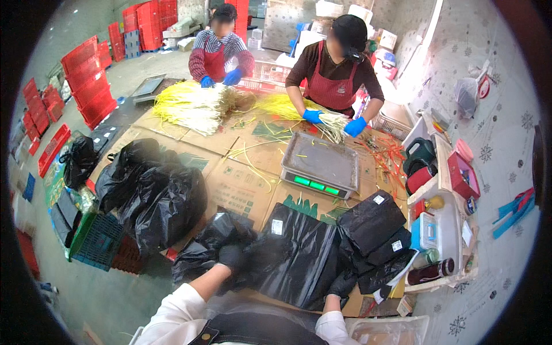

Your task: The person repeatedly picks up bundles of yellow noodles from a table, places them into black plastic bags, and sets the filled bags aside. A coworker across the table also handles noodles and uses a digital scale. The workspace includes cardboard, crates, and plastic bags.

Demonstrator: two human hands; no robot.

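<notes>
A black plastic bag (297, 254) with a white label lies on the cardboard-covered table in front of me. My left hand (233, 257), in a black glove, is on crumpled black plastic (211, 241) at this bag's left side; its fingers blur into the plastic. At the bag's lower right corner is my right hand (343, 284), also black-gloved, its grip hard to make out against the black. Folded black packages with labels (371, 220) are stacked just right of the bag. Behind them a digital scale (319, 161) with a lit green display carries a few yellow stalks.
Large full black bags (159, 194) stand on the table's left. Across the table, two people in red aprons and blue gloves handle yellow-white stalks (194, 105). Red straps (390, 157) lie beyond the scale. A foam box (444, 228) with a jar and small containers borders the right side.
</notes>
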